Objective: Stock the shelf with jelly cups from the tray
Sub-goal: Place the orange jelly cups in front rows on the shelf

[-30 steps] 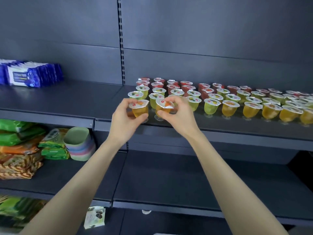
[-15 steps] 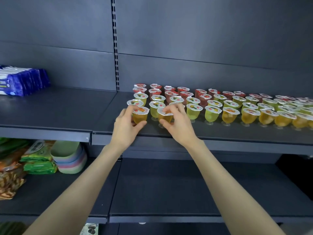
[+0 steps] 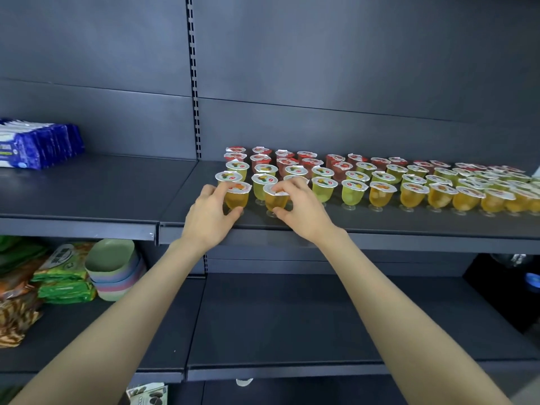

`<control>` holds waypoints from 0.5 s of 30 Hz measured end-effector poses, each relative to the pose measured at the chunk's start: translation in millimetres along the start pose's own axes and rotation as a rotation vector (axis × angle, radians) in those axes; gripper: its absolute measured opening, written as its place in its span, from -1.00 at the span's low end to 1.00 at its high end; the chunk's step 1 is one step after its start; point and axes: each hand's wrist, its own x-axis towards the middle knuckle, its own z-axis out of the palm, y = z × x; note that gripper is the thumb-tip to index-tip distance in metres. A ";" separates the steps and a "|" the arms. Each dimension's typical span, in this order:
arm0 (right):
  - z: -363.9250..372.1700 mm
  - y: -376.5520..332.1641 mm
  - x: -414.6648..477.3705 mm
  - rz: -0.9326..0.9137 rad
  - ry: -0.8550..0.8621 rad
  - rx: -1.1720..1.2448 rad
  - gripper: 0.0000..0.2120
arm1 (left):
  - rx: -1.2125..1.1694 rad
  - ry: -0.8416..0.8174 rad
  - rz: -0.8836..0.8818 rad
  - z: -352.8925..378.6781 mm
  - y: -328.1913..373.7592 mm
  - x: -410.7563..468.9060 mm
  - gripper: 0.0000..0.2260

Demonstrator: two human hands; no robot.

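Observation:
Rows of jelly cups (image 3: 380, 176) in red, green and orange stand on the dark shelf (image 3: 380, 226), running off to the right. My left hand (image 3: 209, 214) grips an orange jelly cup (image 3: 237, 197) that stands at the left end of the front row. Just to its right, my right hand (image 3: 298, 207) grips a second orange jelly cup (image 3: 275, 200), fingers over its lid and thumb at its foot. Both cups sit on the shelf surface. No tray is in view.
A stack of blue packets (image 3: 38, 146) lies on the same shelf level at far left. On the shelf below left are green snack bags (image 3: 62, 276) and stacked pastel bowls (image 3: 112, 267). The lower shelf (image 3: 277, 317) under my arms is bare dark metal.
Both hands have lowered the two orange cups from above the shelf edge down onto the shelf at the left end of the front row.

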 end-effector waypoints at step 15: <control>-78.9 34.5 -67.7 0.035 0.015 -0.092 -0.66 | 0.184 0.069 0.196 -1.3 95.0 -48.1 -0.64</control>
